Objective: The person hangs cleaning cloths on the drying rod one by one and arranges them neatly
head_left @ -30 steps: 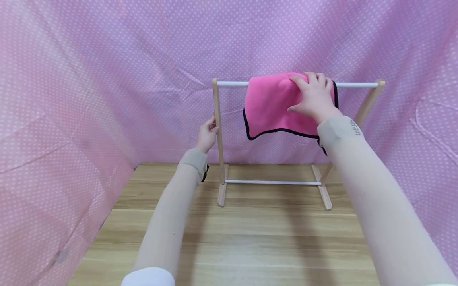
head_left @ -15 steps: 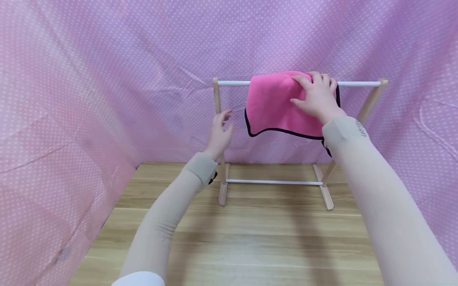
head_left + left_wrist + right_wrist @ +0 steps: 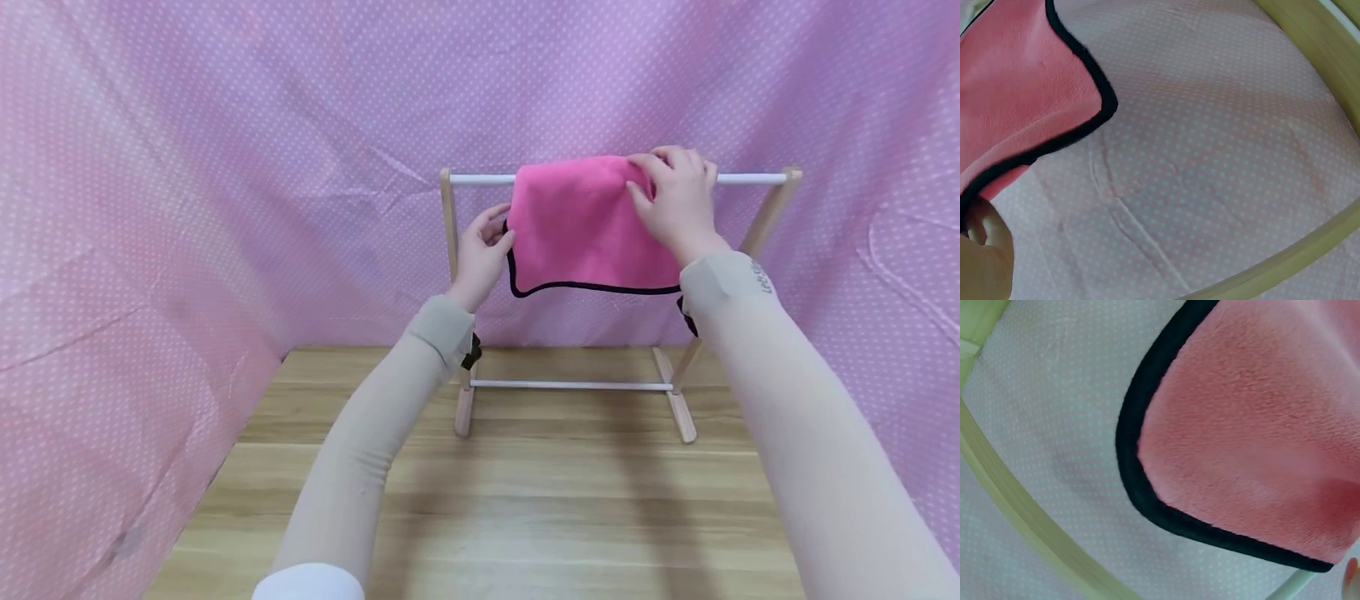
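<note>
Now pinching pink cloth [image 3: 573, 229] at left edge with left hand [image 3: 482, 257], off rack post [image 3: 449, 221], gripping top with right hand [image 3: 681, 200], so controlling both sides.

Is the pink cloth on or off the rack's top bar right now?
On: the pink cloth drapes over the white top bar, its black-edged front hanging above the lower bar in the head view.

R wristband [image 3: 716, 279], right of centre in head view: dk. lettering [image 3: 761, 277], approx. "Lets S…", remainder illeg.
</note>
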Demonstrator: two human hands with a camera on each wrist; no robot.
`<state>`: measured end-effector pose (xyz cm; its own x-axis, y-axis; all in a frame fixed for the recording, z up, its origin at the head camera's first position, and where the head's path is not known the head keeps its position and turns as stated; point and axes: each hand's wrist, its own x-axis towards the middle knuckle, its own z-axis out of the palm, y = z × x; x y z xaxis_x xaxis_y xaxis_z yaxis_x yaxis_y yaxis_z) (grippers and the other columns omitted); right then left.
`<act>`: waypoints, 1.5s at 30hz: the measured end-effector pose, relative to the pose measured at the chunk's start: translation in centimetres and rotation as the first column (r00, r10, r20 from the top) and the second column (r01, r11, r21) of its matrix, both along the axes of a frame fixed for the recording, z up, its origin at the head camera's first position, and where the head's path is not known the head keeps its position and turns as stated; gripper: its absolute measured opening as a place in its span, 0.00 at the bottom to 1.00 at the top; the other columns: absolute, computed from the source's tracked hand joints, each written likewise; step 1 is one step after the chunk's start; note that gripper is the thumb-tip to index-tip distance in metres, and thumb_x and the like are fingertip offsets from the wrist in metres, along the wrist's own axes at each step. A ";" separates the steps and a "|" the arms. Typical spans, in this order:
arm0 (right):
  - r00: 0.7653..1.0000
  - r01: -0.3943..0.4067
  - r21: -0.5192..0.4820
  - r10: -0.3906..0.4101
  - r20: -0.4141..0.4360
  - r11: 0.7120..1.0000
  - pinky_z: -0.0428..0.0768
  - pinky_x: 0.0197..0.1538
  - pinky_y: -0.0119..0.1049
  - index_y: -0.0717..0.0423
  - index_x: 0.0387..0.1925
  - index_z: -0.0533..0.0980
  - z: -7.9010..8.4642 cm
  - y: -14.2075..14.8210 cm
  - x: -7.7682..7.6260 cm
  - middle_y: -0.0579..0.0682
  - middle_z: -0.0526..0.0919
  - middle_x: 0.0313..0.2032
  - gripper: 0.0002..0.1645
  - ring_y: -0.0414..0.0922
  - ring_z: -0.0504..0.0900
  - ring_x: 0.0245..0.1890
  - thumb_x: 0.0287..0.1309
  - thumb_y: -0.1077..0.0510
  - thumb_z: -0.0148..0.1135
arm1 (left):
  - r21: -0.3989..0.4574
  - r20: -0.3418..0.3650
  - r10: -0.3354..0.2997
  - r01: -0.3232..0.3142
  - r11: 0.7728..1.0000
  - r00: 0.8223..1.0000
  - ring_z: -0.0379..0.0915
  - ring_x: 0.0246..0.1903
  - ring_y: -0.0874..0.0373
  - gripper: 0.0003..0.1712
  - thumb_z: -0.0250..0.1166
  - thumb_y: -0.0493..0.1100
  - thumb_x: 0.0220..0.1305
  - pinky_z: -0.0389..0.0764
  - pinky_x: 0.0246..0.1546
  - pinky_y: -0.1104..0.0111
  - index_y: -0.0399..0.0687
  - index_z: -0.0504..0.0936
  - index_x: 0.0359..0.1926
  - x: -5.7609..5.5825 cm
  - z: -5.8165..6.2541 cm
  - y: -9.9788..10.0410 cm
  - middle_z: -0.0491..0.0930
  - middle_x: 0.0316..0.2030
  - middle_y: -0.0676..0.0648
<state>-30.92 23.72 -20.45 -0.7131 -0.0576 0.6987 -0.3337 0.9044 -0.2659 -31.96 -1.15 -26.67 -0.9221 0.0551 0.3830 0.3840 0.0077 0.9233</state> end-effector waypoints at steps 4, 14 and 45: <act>0.996 0.089 -0.107 -0.089 0.007 0.990 0.60 0.64 0.54 0.57 0.55 0.75 0.1 0.9 0.3 0.62 0.74 0.54 0.25 0.59 0.67 0.59 0.60 0.48 0.58 | 0.059 -0.016 0.013 -0.012 0.998 1.000 0.77 0.48 0.54 0.21 0.57 0.30 0.64 0.80 0.50 0.72 0.41 0.75 0.58 0.1 1.2 0.0 0.79 0.53 0.39; 0.955 0.285 -0.309 -0.239 0.178 0.907 0.66 0.63 0.51 0.55 0.61 0.68 -0.7 2.4 1.1 0.61 0.70 0.56 0.40 0.58 0.67 0.59 0.53 0.36 0.58 | 0.133 -0.039 0.026 -0.020 0.991 0.999 0.75 0.55 0.54 0.24 0.56 0.27 0.64 0.77 0.54 0.74 0.40 0.73 0.61 -0.6 3.8 0.0 0.76 0.58 0.41; 0.970 0.222 -0.559 -0.122 0.211 0.799 0.75 0.46 0.18 0.56 0.61 0.68 0.4 4.2 0.7 0.46 0.76 0.51 0.29 0.25 0.72 0.35 0.56 0.58 0.58 | -0.036 0.016 0.083 -0.082 0.996 0.996 0.75 0.54 0.57 0.25 0.52 0.27 0.65 0.78 0.51 0.76 0.45 0.74 0.61 -2.7 5.4 -3.9 0.75 0.59 0.46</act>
